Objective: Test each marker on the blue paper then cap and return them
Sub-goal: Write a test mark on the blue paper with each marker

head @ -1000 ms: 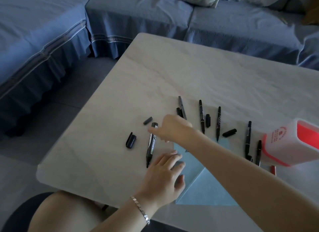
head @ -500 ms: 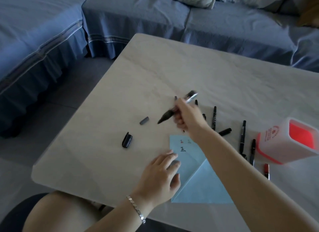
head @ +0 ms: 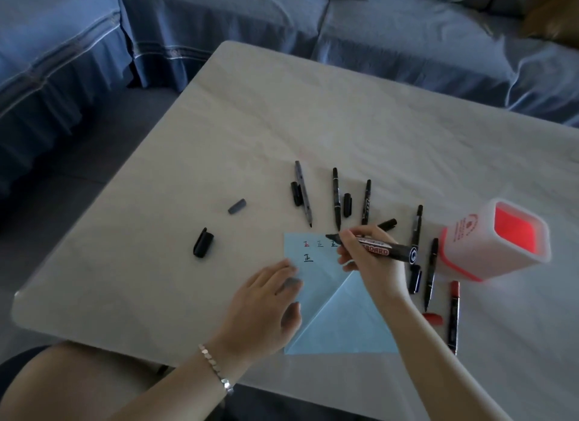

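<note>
The blue paper [head: 322, 282] lies near the table's front edge with several small written marks along its top. My right hand [head: 366, 261] grips a thick uncapped black marker [head: 380, 247], its tip resting at the paper's top edge. My left hand [head: 269, 301] lies flat on the paper's left side, fingers apart, holding nothing. A large black cap [head: 203, 242] and a small grey cap [head: 237, 206] lie to the left. Several thin uncapped markers [head: 336, 198] and loose caps are fanned out behind the paper. A red marker [head: 453, 317] lies at the right.
A white holder with a red inside [head: 498, 242] lies tipped on the pale table [head: 219, 132] at the right. A blue-covered sofa [head: 344, 22] runs behind and to the left of the table. My knee shows at the bottom left.
My right hand picked the thick marker up from the left of the paper, swung it through the air, and now holds its tip at the paper's top. The left hand stayed on the paper.
</note>
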